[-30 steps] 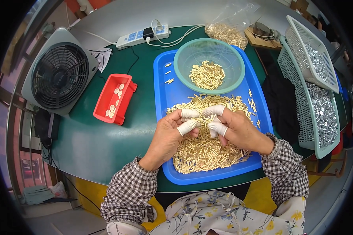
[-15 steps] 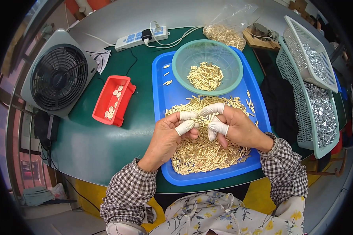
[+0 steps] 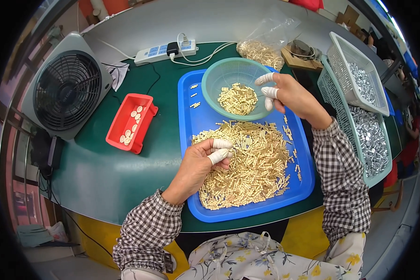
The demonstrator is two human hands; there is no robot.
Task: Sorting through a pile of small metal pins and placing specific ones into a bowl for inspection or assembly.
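Note:
Small brass-coloured cylindrical pins (image 3: 247,177) lie heaped in a blue tray (image 3: 200,212). At the heap's left side, my left hand (image 3: 203,161) is closed in a pinch; whatever it may hold is too small to make out. White finger cots cover fingertips on both hands. Over the right rim of a pale green mesh basket (image 3: 210,103), my right hand (image 3: 289,95) hangs with its fingers apart and nothing visible between them. A smaller pile of similar pins (image 3: 238,99) sits in this basket, which stands at the tray's far end.
Left of the tray is a red bin (image 3: 147,122) with several round pale discs. Beyond it stand a grey fan (image 3: 70,93) and a power strip (image 3: 156,52). A plastic bag of pins (image 3: 261,53) lies at the back. Baskets of silvery parts (image 3: 371,140) stand at the right.
My right hand has left my left hand and moved up and right to the basket's rim, its fingers now apart. My left hand stays pinched in nearly the same place.

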